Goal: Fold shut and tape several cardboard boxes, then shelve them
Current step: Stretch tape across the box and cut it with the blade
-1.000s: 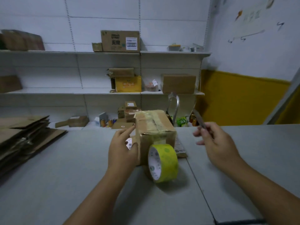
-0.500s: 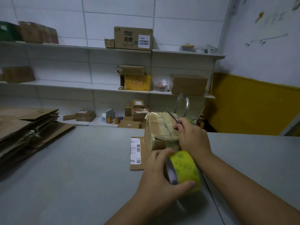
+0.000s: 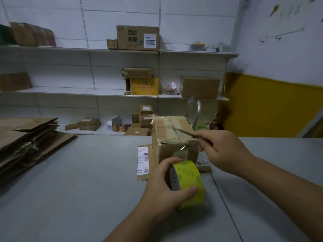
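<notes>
The left hand (image 3: 164,186) grips a yellow tape roll (image 3: 190,182). The right hand (image 3: 225,152) pinches a thin dark tool (image 3: 187,133) over a taped brown cardboard box (image 3: 173,137). Adjacent white barcode label (image 3: 143,160): print unreadable.

White metal shelving (image 3: 104,49) stands in three tiers along the far side of the room. Behind the shelving is a white panelled back wall (image 3: 192,20). Right of the shelving, a side wall (image 3: 283,55) is white above a yellow band (image 3: 272,109). In front of the shelving lies a grey table (image 3: 73,189). The light is dim.
</notes>
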